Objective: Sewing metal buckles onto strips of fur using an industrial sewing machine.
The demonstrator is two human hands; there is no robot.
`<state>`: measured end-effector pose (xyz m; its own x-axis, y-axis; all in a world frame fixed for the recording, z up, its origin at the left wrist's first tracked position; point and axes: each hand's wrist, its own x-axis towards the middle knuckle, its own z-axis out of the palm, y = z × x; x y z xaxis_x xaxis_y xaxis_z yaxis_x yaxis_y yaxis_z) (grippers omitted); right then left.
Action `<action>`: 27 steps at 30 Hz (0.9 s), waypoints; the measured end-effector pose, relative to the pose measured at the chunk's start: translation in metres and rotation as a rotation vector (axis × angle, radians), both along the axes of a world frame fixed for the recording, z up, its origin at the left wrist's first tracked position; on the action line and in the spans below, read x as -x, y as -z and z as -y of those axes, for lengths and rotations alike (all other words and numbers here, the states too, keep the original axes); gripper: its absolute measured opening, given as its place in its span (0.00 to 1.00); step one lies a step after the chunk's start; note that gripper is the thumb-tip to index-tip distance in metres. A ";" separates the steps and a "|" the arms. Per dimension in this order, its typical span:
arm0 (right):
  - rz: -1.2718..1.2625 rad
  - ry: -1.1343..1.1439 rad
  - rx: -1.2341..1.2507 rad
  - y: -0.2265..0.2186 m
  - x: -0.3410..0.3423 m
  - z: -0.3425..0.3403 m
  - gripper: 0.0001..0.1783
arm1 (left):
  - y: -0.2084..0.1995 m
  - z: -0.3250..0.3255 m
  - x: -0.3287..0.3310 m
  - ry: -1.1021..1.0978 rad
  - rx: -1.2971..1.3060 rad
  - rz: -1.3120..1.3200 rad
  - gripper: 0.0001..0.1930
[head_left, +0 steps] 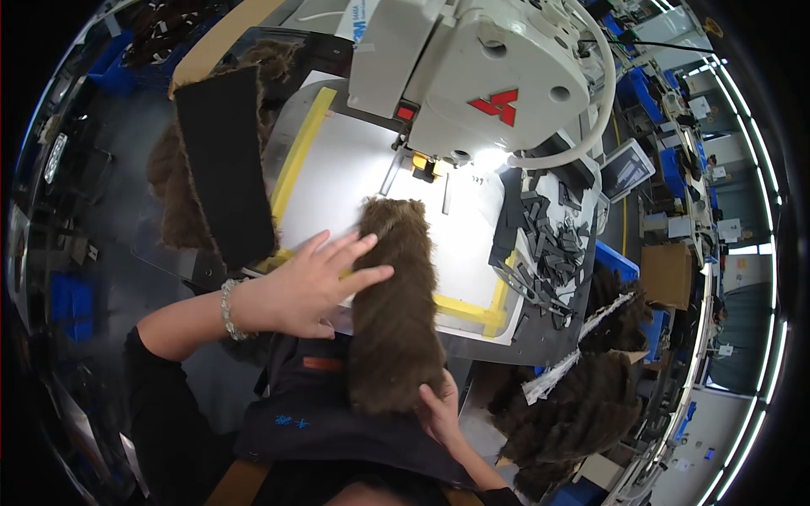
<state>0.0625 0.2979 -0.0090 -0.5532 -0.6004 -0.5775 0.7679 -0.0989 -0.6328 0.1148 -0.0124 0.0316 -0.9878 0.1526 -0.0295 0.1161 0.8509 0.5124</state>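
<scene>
Presently, in the head view, a brown fur strip (395, 312) stretches from just short of the sewing machine's (498, 76) needle area past the tabletop's (527, 347) near edge. The left hand (308, 282) is spread — fingertips at the strip's left side, not grasping — while the right hand (440, 406) pinches its near end. Small dark pieces (547, 244) crowd the tabletop's right edge.

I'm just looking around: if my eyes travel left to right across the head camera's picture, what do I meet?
Blue bin, black-backed fur panel, left hand, brown fur strip, heap of small dark strips, cardboard box.
</scene>
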 end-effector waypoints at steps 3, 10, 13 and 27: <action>-0.392 -0.591 -0.113 0.009 0.006 -0.010 0.21 | 0.001 -0.013 0.006 0.148 0.197 -0.094 0.46; -2.016 -0.596 -0.126 0.015 0.052 -0.010 0.19 | 0.023 -0.016 0.003 0.226 0.130 -0.258 0.38; -2.160 -0.189 -0.106 0.033 0.085 0.005 0.26 | 0.022 -0.010 0.007 0.248 0.056 -0.316 0.37; -1.854 -1.215 -0.156 -0.041 0.136 0.114 0.57 | 0.007 0.014 0.043 0.465 0.106 -0.183 0.34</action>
<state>-0.0731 0.1836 0.0323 0.1166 -0.9908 -0.0681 -0.8847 -0.0725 -0.4606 0.0715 -0.0261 0.0248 -0.8068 0.5826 0.0984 0.5743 0.7341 0.3623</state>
